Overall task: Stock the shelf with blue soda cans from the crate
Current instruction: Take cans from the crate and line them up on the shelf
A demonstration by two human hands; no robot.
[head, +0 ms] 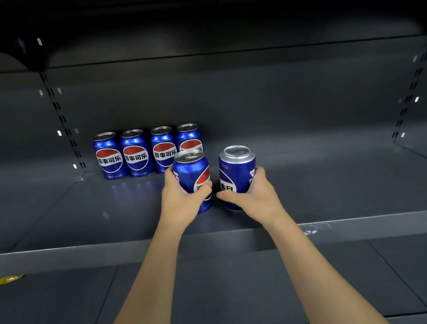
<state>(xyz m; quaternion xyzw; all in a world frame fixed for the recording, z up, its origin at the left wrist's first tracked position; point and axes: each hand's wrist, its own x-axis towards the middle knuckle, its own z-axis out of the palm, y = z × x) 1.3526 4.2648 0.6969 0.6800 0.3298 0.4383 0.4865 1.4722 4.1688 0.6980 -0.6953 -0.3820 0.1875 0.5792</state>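
Nearest, both forearms reach over the lower shelf (223, 295) onto the middle shelf (79, 218): left hand (182, 200) wraps one upright blue can (194, 175), right hand (251, 197) wraps a second can (236, 172), which appears inverted and tilts slightly; I cannot tell if either base touches the deck. Behind them, four stocked cans (136, 152) stand in a row at the back wall, labels forward; the crate is out of view. Judged step: placement; next, likely extend the row rightward, righting the second can and turning labels front.
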